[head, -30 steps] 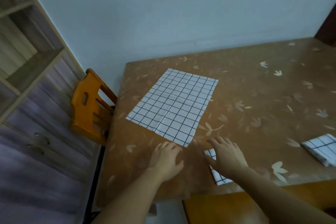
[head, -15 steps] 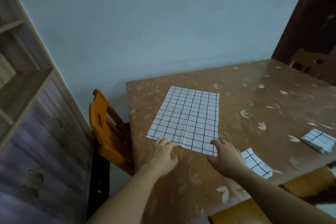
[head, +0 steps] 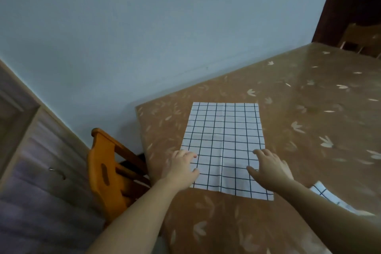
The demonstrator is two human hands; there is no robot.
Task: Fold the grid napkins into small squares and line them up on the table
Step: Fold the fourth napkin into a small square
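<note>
glossy leaf-print table (head: 309, 130) carries the flat grid napkin (head: 223, 130) near its left corner, left hand (head: 181, 171) and right hand (head: 268, 169) resting spread-fingered on its near half, so uneven lifting could skew the fold.

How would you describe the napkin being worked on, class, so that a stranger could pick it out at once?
Find the brown leaf-patterned table against the pale wall. Near its left end, by the orange chair, a white napkin with dark grid lines lies spread flat, the left hand and right hand on it. The other napkin, at the right forearm, shows only a corner.
</note>
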